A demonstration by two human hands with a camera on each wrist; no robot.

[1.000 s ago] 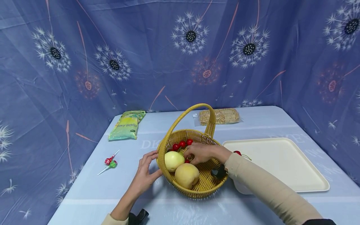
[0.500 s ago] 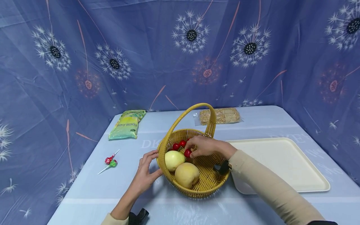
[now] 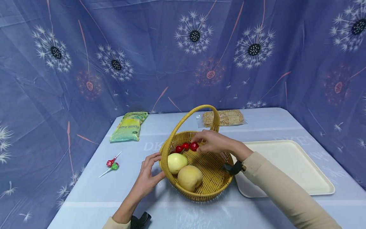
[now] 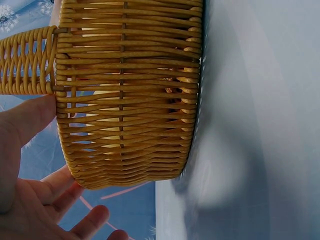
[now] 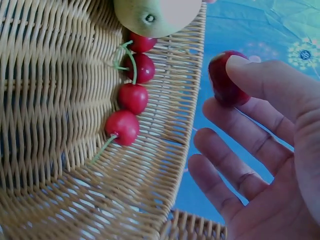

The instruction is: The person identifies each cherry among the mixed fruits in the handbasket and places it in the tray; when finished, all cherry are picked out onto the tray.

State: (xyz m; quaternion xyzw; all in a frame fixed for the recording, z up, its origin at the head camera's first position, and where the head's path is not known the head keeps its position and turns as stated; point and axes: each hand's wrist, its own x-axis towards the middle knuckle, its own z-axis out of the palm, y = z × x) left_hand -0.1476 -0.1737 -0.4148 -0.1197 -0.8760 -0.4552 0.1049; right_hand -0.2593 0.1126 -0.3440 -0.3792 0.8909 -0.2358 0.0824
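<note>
Cherries (image 5: 132, 99) in basket (image 3: 213, 173), lollipops (image 3: 115, 166) left, tray (image 3: 288, 168) right, perhaps touching

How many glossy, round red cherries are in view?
5: four cherries line the inner wall of the yellow wicker basket, next to the pale yellow-green round fruit; one more cherry is pinched in the right hand. The beige sleeve may hide others.

Head view looks forward, down — 2 close wrist views share the basket (image 3: 213, 173).

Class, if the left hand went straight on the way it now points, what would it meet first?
The basket, most likely: the left hand appears to touch its rim, though depth is hard to judge.
</note>
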